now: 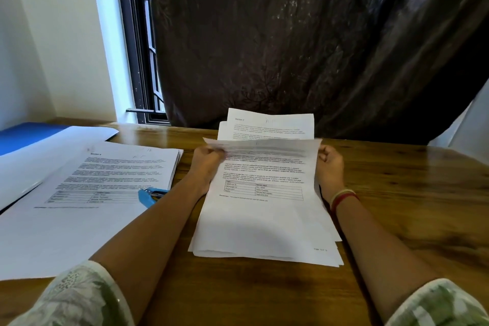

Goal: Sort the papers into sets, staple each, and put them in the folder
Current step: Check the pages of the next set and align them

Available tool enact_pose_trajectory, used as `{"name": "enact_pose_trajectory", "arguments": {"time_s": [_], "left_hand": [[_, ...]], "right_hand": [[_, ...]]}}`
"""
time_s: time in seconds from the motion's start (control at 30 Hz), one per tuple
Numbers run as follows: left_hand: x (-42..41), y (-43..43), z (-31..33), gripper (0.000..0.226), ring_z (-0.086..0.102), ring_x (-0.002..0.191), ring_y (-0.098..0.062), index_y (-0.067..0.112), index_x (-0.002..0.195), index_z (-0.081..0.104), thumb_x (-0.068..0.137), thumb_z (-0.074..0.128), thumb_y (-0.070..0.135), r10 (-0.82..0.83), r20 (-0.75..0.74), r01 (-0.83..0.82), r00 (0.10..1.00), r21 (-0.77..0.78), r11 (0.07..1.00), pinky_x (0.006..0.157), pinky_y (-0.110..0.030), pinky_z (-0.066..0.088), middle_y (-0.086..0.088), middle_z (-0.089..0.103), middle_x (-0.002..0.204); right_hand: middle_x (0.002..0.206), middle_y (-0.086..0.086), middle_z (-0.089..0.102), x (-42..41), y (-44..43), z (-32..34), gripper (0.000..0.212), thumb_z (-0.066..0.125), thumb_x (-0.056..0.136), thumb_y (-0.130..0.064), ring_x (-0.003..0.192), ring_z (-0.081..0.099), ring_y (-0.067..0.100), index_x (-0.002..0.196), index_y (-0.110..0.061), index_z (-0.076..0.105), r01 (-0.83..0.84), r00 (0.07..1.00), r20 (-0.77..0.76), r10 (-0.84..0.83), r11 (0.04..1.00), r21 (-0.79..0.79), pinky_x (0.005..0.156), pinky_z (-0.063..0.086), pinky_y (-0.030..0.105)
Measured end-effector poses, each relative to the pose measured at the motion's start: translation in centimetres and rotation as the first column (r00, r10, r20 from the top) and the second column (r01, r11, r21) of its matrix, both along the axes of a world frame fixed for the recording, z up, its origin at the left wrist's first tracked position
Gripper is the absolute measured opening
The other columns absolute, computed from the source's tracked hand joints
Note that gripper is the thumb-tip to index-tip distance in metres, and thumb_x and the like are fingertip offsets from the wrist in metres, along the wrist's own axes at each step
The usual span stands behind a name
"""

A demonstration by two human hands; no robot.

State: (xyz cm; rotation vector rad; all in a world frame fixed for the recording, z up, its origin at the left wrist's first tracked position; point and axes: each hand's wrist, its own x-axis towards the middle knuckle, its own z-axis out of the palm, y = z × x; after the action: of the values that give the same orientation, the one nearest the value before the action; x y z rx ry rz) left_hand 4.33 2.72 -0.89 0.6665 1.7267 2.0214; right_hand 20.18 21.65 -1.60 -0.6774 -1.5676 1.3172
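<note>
A loose set of printed papers [264, 220] lies on the wooden table in front of me. My left hand [206, 164] grips its upper left edge and my right hand [329, 164] grips its upper right edge; the top sheet there is lifted and blurred. More printed sheets [270, 124] stick out behind the lifted edge. To the left lies a thicker stack of printed papers [111, 177]. A blue stapler [150, 197] rests on that stack's right side, partly hidden by my left forearm. A white folder [53, 146] lies under and behind the stack.
The wooden table [410, 193] stretches bare to the right. A dark curtain [291, 48] hangs behind its far edge, beside a barred window [137, 61]. A blue surface [23, 135] shows at the far left.
</note>
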Motion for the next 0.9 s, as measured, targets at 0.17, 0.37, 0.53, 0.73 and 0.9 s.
{"name": "enact_pose_trajectory", "arguments": {"time_s": [0.17, 0.37, 0.53, 0.73, 0.9], "left_hand": [[0.0, -0.1, -0.3, 0.025, 0.068, 0.094, -0.028, 0.004, 0.113, 0.061, 0.088, 0.065, 0.005, 0.003, -0.047, -0.002, 0.999, 0.009, 1.000, 0.079, -0.040, 0.057, -0.009, 0.069, 0.108], [-0.5, 0.0, -0.6, 0.040, 0.067, 0.102, -0.026, 0.008, 0.119, 0.057, 0.083, 0.067, -0.006, 0.006, -0.068, -0.007, 0.998, -0.013, 1.000, 0.082, -0.040, 0.057, -0.004, 0.068, 0.114], [-0.4, 0.0, -0.6, 0.055, 0.066, 0.101, -0.021, 0.014, 0.122, 0.043, 0.080, 0.064, -0.016, -0.023, -0.089, 0.031, 0.996, 0.091, 0.995, 0.070, -0.031, 0.058, -0.003, 0.067, 0.109], [-0.4, 0.0, 0.0, 0.016, 0.062, 0.095, -0.037, 0.010, 0.076, 0.061, 0.090, 0.059, 0.003, 0.002, 0.025, -0.003, 1.000, 0.046, 0.999, 0.065, -0.031, 0.053, -0.015, 0.067, 0.113], [-0.9, 0.2, -0.2, 0.011, 0.060, 0.092, -0.036, 0.008, 0.081, 0.060, 0.089, 0.057, 0.015, -0.041, 0.103, 0.037, 0.994, 0.041, 0.998, 0.068, -0.032, 0.049, -0.020, 0.066, 0.114]], "right_hand": [[0.096, 0.008, 0.071, 0.4, 0.4, 0.1, 0.008, 0.058, 0.095, -0.010, 0.084, 0.068, 0.024, 0.094, -0.015, 0.065, -0.151, 0.988, -0.039, 0.149, 0.988, -0.042, 0.071, 0.057, 0.033], [0.097, 0.014, 0.070, 0.8, 0.7, 0.4, 0.031, 0.056, 0.094, -0.029, 0.087, 0.066, 0.028, 0.110, -0.003, 0.065, -0.359, 0.931, 0.018, 0.365, 0.923, -0.140, 0.073, 0.053, 0.038], [0.099, 0.015, 0.069, 1.2, 0.3, 0.8, 0.026, 0.060, 0.087, -0.027, 0.092, 0.064, 0.031, 0.102, -0.008, 0.068, -0.467, 0.883, -0.031, 0.467, 0.874, -0.133, 0.073, 0.054, 0.036], [0.104, 0.010, 0.070, 0.9, 0.7, 0.9, 0.026, 0.057, 0.089, -0.033, 0.099, 0.063, 0.029, 0.103, -0.014, 0.067, -0.478, 0.878, -0.075, 0.473, 0.850, -0.222, 0.078, 0.054, 0.037], [0.111, 0.012, 0.068, 0.5, 1.2, 0.5, 0.028, 0.072, 0.084, -0.015, 0.096, 0.067, 0.028, 0.109, -0.011, 0.059, -0.274, 0.962, -0.056, 0.268, 0.938, -0.214, 0.074, 0.059, 0.037]]}}
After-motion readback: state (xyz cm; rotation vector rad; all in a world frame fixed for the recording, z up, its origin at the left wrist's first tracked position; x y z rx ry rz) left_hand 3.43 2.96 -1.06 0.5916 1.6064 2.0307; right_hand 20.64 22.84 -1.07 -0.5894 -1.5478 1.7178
